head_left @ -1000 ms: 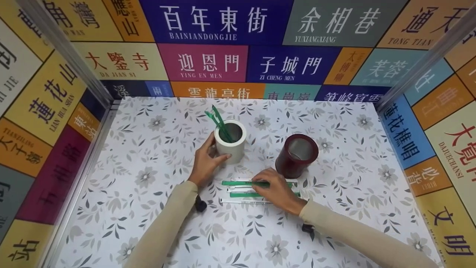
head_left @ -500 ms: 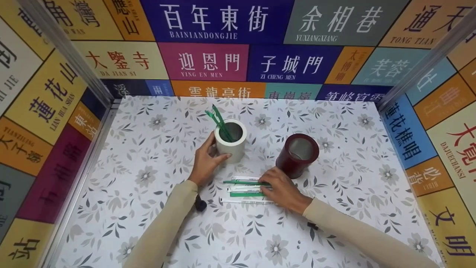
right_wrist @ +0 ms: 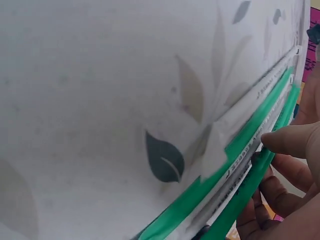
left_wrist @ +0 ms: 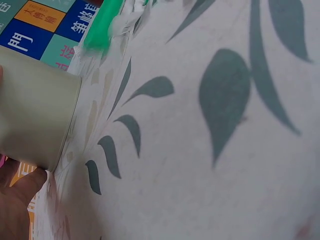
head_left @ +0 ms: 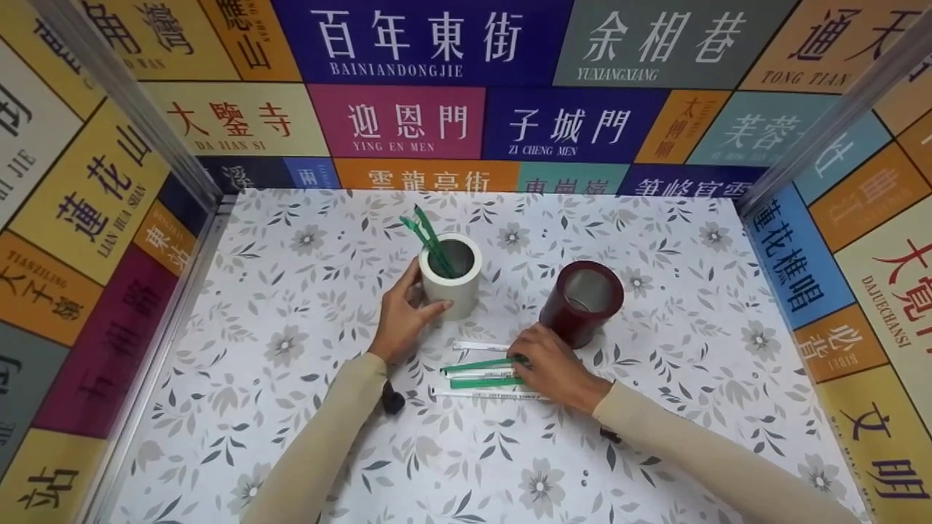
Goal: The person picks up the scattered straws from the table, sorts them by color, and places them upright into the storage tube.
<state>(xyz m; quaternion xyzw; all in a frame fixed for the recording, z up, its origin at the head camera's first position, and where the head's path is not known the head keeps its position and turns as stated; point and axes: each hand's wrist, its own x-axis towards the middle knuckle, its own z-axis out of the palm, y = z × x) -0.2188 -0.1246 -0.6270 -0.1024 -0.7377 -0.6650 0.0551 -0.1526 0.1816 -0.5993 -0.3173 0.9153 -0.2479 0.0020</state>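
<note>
My left hand grips the side of a white cylindrical holder, from which green slim sticks lean out at the left. In the left wrist view, finger and thumb tips touch the holder's wall near its base. My right hand pinches the right end of a green wrapped straw, tilted over the others. Below it lie another green straw and white printed ones. The right wrist view has the held green straw between thumb and fingers; some ends are hidden by the hand.
A dark red cylindrical holder stands just behind my right hand, with no sticks showing above its rim. A separate white straw lies behind the row. Panels with printed characters wall in the flowered table.
My right hand has shifted right along the straws, and the green straw it pinches has swung toward me, away from the rear white straw. The left hand and both holders have stayed put.
</note>
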